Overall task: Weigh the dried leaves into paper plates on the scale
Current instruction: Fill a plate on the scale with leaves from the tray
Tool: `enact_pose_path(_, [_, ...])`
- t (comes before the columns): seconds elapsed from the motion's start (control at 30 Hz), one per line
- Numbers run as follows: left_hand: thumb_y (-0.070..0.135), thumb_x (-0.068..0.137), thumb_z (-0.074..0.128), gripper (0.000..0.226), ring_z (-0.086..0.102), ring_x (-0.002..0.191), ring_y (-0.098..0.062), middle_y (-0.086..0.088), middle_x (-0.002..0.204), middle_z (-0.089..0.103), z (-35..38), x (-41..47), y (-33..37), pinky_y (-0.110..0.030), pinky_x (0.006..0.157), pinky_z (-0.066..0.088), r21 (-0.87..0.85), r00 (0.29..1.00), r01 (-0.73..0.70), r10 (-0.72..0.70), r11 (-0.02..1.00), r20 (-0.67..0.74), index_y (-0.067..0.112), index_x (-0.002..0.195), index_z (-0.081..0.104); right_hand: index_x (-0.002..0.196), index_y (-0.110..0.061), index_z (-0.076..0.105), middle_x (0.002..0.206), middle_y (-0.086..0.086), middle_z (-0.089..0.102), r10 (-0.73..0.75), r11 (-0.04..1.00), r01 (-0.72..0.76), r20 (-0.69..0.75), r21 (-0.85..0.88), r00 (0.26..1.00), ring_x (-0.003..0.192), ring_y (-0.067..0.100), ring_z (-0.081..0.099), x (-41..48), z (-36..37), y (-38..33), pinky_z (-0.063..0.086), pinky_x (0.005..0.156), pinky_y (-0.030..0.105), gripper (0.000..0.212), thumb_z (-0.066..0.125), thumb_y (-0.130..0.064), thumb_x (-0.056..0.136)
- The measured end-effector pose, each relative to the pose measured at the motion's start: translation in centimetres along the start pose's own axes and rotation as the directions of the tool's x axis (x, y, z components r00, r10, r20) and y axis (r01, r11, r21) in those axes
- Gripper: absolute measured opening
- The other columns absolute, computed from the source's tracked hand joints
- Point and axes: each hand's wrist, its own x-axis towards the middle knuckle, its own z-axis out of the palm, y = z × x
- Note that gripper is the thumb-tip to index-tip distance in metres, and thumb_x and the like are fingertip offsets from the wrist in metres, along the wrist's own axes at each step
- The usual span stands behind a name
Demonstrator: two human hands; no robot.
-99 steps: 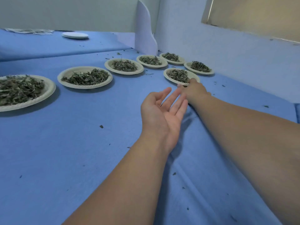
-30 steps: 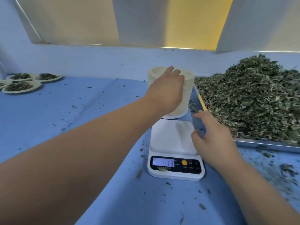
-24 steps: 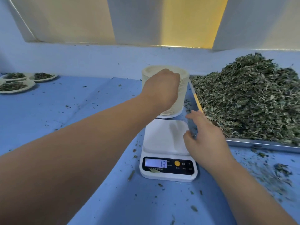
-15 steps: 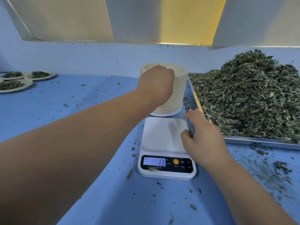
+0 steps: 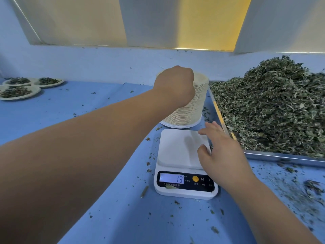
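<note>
1. The big change: a few seconds back the view is on the row of filled plates. Now it's swung over to the scale [image 5: 177, 150], which sits mid-surface [image 5: 88, 106] with the stack of paper plates [image 5: 193, 110] just behind it, toward the far edge.
2. The left grip [image 5: 175, 85] was lying flatter over the stack a second ago. Now it's clenched on the stack's top rim, knuckles up. The fingertips are hidden behind the hand, so I can't tell if a single plate has been peeled off yet.
3. The right grip [image 5: 223, 155] has barely shifted. It's loose, with fingers spread and holding nothing, at the right edge of the scale's platform. I can't tell if it's actually touching.
4. The platform has nothing on it, and the display [image 5: 171, 178] keeps reading minus 13 through the last second. My guess is the tare was set with a plate on, so a fresh plate should bring it back near zero.
5. The dried leaves [image 5: 272, 106] are heaped in the metal tray [image 5: 281, 157] along the right side of the surface. The tray's edge is just beside the scale, and crumbs are scattered around it.
6. The filled plates [image 5: 19, 92] sit at the far left edge, well apart from the scale.
7. So it looks like one portion is done and the next round is starting: plate first, leaves after.
</note>
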Motion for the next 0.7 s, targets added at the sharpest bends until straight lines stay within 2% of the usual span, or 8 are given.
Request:
enact_pose_path(0.07, [0.004, 0.083, 0.048, 0.015, 0.044, 0.065, -0.023, -0.002, 0.068, 0.044, -0.3, 0.1, 0.0, -0.028, 0.053, 0.029, -0.002, 1.0, 0.011, -0.011, 1.0, 0.012, 0.013, 0.072, 0.052, 0.128, -0.014, 0.063, 0.15, -0.003, 0.051, 0.004, 1.0, -0.004, 0.002, 0.005, 1.0, 0.149, 0.012, 0.029, 0.0, -0.1, 0.0, 0.029, 0.109, 0.028, 0.04, 0.058, -0.008, 0.089])
enact_pose_path(0.13, [0.003, 0.08, 0.047, 0.018, 0.04, 0.063, -0.021, -0.001, 0.065, 0.039, -0.5, 0.2, 0.0, -0.028, 0.054, 0.027, -0.037, 0.999, 0.04, -0.039, 0.999, 0.028, 0.014, 0.066, 0.044, 0.128, -0.014, 0.063, 0.15, -0.003, 0.051, 0.009, 1.0, -0.009, 0.005, 0.014, 1.0, 0.149, 0.013, 0.029, -0.1, -0.1, -0.1, 0.031, 0.111, 0.031, 0.04, 0.058, -0.008, 0.089])
enact_pose_path(0.23, [0.001, 0.079, 0.046, 0.018, 0.038, 0.061, -0.021, -0.002, 0.065, 0.038, -0.9, 0.4, -0.1, -0.028, 0.053, 0.027, -0.056, 0.998, 0.055, -0.053, 0.997, 0.041, 0.013, 0.066, 0.043, 0.129, -0.015, 0.063, 0.15, -0.004, 0.05, 0.024, 1.0, -0.024, 0.025, 0.012, 0.999, 0.15, 0.013, 0.027, -0.1, -0.2, -0.3, 0.033, 0.114, 0.038, 0.04, 0.057, -0.009, 0.09])
enact_pose_path(0.3, [0.001, 0.082, 0.047, 0.019, 0.04, 0.06, -0.02, -0.002, 0.067, 0.042, -1.0, 0.4, -0.1, -0.028, 0.053, 0.029, -0.013, 0.999, 0.037, -0.036, 0.999, 0.04, 0.013, 0.067, 0.045, 0.129, -0.014, 0.063, 0.15, -0.003, 0.05, 0.026, 1.0, -0.027, 0.036, 0.008, 0.999, 0.151, 0.014, 0.027, -0.1, -0.2, -0.4, 0.033, 0.115, 0.038, 0.039, 0.057, -0.01, 0.09])
enact_pose_path(0.43, [-0.002, 0.083, 0.046, 0.027, 0.035, 0.056, -0.017, -0.003, 0.065, 0.038, -1.1, 0.5, -0.3, -0.028, 0.051, 0.024, 0.043, 0.999, 0.001, -0.003, 0.999, 0.038, 0.015, 0.064, 0.038, 0.129, -0.014, 0.063, 0.151, -0.003, 0.049, 0.038, 0.999, -0.038, 0.047, 0.011, 0.998, 0.151, 0.013, 0.026, -0.1, -0.3, -0.5, 0.032, 0.116, 0.039, 0.039, 0.057, -0.01, 0.091])
enact_pose_path(0.53, [-0.003, 0.085, 0.046, 0.024, 0.036, 0.058, -0.017, -0.003, 0.069, 0.039, -1.0, 0.3, -0.4, -0.029, 0.05, 0.024, 0.134, 0.999, -0.05, 0.048, 0.99, 0.019, 0.014, 0.07, 0.037, 0.13, -0.013, 0.062, 0.152, -0.003, 0.049, 0.037, 0.999, -0.038, 0.058, 0.006, 0.998, 0.151, 0.012, 0.025, -0.1, -0.3, -0.5, 0.032, 0.117, 0.04, 0.039, 0.056, -0.01, 0.091])
enact_pose_path(0.7, [0.0, 0.088, 0.047, 0.019, 0.033, 0.059, -0.018, 0.001, 0.072, 0.032, -0.2, 0.1, -1.1, -0.032, 0.05, 0.019, 0.234, 0.984, -0.169, 0.176, 0.957, -0.009, 0.015, 0.096, 0.039, 0.128, -0.014, 0.064, 0.15, -0.003, 0.05, 0.03, 0.999, -0.03, 0.047, 0.013, 0.998, 0.15, 0.013, 0.027, -0.1, -0.1, -0.4, 0.034, 0.115, 0.039, 0.039, 0.057, -0.009, 0.09])
